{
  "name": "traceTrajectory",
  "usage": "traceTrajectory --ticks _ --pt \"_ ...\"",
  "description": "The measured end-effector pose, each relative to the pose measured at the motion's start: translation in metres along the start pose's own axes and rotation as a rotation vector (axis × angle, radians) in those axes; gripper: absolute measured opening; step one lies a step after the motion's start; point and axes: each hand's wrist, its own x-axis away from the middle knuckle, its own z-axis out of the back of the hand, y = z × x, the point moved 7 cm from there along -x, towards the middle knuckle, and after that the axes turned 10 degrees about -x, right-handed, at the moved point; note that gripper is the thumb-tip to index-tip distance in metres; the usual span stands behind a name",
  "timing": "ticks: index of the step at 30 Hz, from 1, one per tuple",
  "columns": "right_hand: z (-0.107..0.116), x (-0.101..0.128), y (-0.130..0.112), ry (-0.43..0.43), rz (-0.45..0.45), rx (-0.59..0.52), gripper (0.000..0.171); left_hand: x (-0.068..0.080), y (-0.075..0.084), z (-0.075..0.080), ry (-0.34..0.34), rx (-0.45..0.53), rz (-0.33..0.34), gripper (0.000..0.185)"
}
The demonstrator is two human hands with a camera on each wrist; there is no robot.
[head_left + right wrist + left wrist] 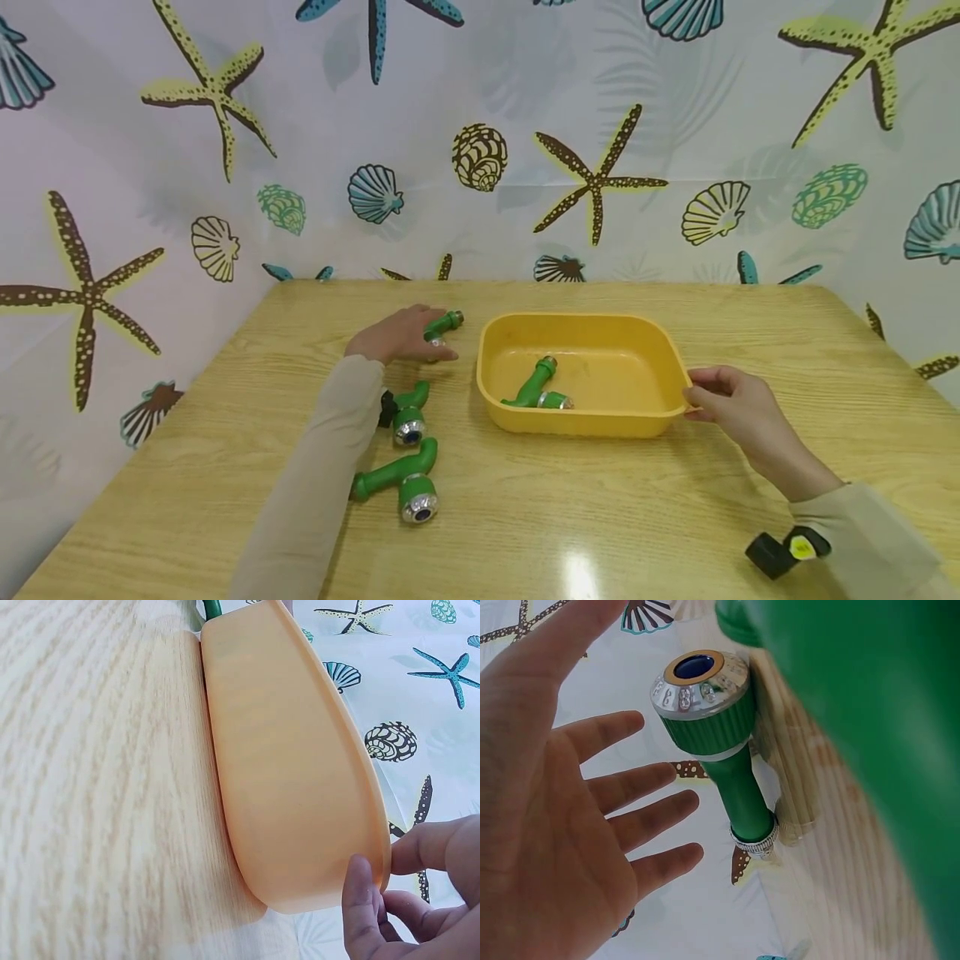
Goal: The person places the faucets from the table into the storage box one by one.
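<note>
My left hand (405, 335) is over a green tap (446, 326) at the back left of the table. In the left wrist view its fingers (641, 829) are spread and straight, apart from that tap (731, 776), which has a silver cap with a blue centre. My right hand (738, 408) pinches the right rim of a yellow plastic basin (585, 423) between thumb and fingers, as the right wrist view also shows. Inside the basin, at its left, lies another green tap (534, 382).
Two more green taps lie near my left forearm, an upper tap (409, 414) partly behind the wrist strap and a lower tap (408, 479) nearer the front. A wooden table (570, 500) bears everything. Behind it hangs a white cloth (420, 117) printed with starfish and shells.
</note>
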Motion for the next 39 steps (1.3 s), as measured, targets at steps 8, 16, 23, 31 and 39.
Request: traceTrajectory --ticks 8,16,23,31,39 --pt "0.0003 -0.0007 0.0008 0.009 -0.01 -0.003 0.044 0.0006 -0.0003 -0.0012 0.007 0.015 -0.039 0.076" --pt "-0.0011 0.0021 0.0022 0.008 -0.02 0.006 0.043 0.0008 -0.0034 -0.0081 -0.024 0.054 -0.042 0.071" --pt "-0.0004 0.0013 0.0012 0.015 -0.009 0.018 0.043 0.0013 -0.0029 -0.0023 -0.003 0.037 -0.046 0.073" --pt "-0.001 0.0017 0.0017 0.016 0.006 0.011 0.042 0.0016 -0.0082 -0.0013 -0.013 0.022 -0.006 0.077" --pt "-0.0006 0.0017 0.0005 0.017 0.004 0.014 0.043 -0.0007 -0.0092 0.0013 -0.013 0.014 -0.007 0.077"
